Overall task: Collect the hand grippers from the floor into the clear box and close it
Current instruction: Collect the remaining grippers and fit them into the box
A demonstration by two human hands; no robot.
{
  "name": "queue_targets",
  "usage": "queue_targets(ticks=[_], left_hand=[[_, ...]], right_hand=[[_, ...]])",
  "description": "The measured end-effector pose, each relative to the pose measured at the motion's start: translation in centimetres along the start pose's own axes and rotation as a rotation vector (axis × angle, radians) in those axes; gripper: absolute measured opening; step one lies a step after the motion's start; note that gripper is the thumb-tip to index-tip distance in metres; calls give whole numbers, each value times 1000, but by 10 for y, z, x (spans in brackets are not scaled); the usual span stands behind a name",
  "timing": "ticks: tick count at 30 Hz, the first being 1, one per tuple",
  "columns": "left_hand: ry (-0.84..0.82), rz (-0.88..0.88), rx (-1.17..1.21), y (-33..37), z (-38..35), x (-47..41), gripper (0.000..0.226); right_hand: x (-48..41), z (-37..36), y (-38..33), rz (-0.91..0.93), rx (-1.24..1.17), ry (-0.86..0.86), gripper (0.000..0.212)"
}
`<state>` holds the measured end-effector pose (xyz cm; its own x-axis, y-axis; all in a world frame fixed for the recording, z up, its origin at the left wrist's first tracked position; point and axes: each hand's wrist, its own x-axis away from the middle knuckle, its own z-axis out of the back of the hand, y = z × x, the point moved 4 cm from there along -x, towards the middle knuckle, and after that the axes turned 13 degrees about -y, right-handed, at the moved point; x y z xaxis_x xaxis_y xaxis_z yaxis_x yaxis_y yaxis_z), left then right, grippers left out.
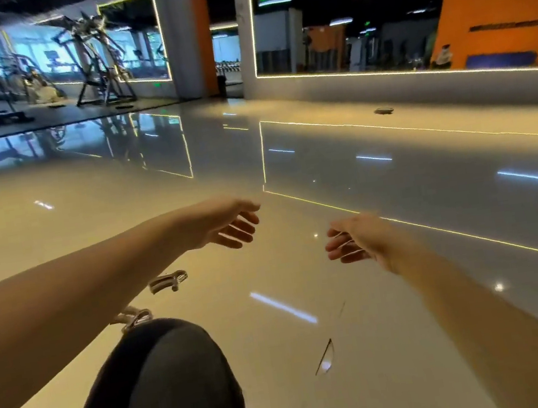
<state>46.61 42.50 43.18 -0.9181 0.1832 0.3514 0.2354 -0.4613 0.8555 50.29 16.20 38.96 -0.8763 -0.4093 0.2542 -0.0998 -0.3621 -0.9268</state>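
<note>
Two hand grippers lie on the glossy floor at lower left. One hand gripper [167, 281] sits just below my left forearm, the other hand gripper [132, 318] is partly hidden behind my dark-trousered knee [168, 384]. My left hand [225, 222] is stretched forward above the floor with fingers apart, holding nothing. My right hand [356, 241] is also out in front, fingers spread and empty. Both hands are beyond the grippers and touch neither. I cannot make out the clear box; only faint curved lines [325, 356] show on the floor at lower centre.
A small dark object [384, 111] lies far off on the floor near the mirrored wall [409, 28]. Gym machines [95, 62] stand at the back left. A doorway [225, 40] opens at the back centre. Wide shiny floor [396, 186] stretches ahead.
</note>
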Motion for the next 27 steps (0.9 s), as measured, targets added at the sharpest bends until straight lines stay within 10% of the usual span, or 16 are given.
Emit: queue_targets(ticks=[14, 27], left_hand=[[408, 326, 332, -277, 229, -1, 40], [383, 565, 441, -495, 304, -161, 51]], right_hand=[[-279, -284, -11, -29, 126, -360, 21], [-551, -439, 92, -51, 276, -521, 41]])
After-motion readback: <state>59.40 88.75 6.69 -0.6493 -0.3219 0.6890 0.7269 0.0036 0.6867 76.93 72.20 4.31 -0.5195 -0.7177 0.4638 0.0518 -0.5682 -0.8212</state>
